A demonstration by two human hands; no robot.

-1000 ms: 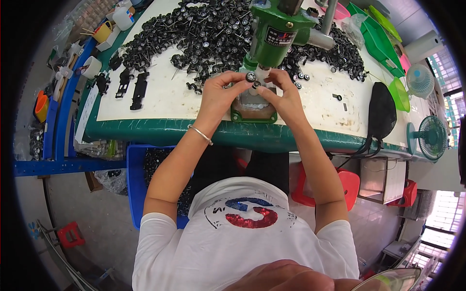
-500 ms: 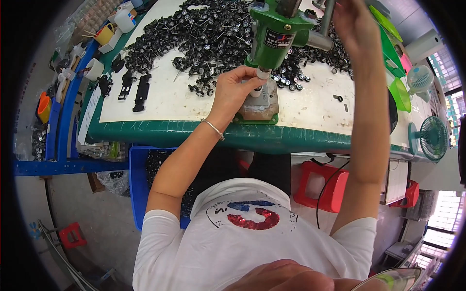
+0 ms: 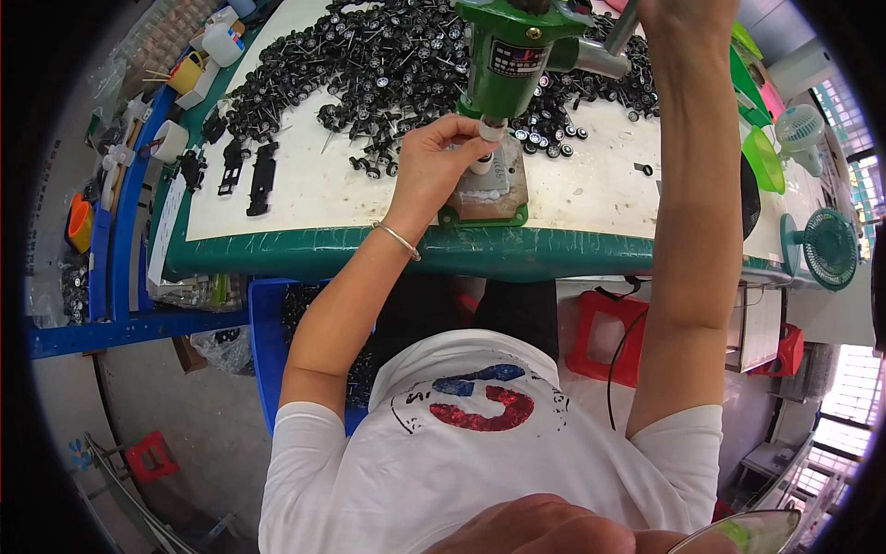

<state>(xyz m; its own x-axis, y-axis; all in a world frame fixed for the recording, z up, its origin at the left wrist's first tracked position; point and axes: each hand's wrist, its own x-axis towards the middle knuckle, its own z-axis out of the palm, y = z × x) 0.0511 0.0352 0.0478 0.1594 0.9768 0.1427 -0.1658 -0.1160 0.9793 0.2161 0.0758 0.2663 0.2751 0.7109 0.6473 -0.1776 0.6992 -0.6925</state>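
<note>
A green hand press (image 3: 517, 46) stands on its metal base (image 3: 484, 198) at the table's near edge. My left hand (image 3: 434, 162) is pinched on a small wheel part at the white post (image 3: 482, 168) under the press ram; the part itself is mostly hidden by my fingers. High at the top of the view, my right hand (image 3: 678, 14) is closed around the press lever (image 3: 620, 32). A large heap of small black wheels on axles (image 3: 369, 55) lies on the white table top behind the press.
Black toy car chassis pieces (image 3: 263, 175) lie at the left of the table. Green trays (image 3: 764, 157) and two small fans (image 3: 831, 249) are at the right. Below the green table edge (image 3: 323, 249) are a blue bin (image 3: 268, 342) and a red stool (image 3: 609, 337).
My right hand left the press base, rose to the lever and gripped it. My left hand stayed at the post under the ram.
</note>
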